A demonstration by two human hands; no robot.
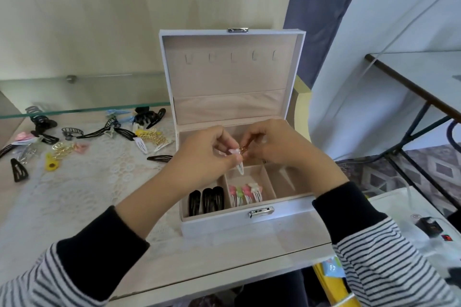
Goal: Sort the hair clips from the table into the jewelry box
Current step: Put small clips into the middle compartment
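Left fingers (225, 151): curled in tight, pinching the wide end of a white metal snap clip with a pale pink charm (240, 166), narrow tip hanging downward.
Right fingers (258, 143): curled likewise, pinching a small gold-coloured wire piece (245, 149) that touches the charm end (snagged there, probably; too small to tell).
Reason for hold: likely a two-handed pinch to tease the pair apart before placing.
Hands: left hand (204, 154) and right hand (282, 144) meeting above the box, well off the table.
Clip's place: in the air, just over the middle front compartment of the white jewelry box with beige lining (224, 225), lid upright.
Compartments: glossy black snap clips (207, 199) front left, white charm-topped clips (245, 193) in the middle; like kept with like, so the middle seems the destination.
Table: mixed heap of loose hair clips (99, 132) left of the box, not yet sorted.
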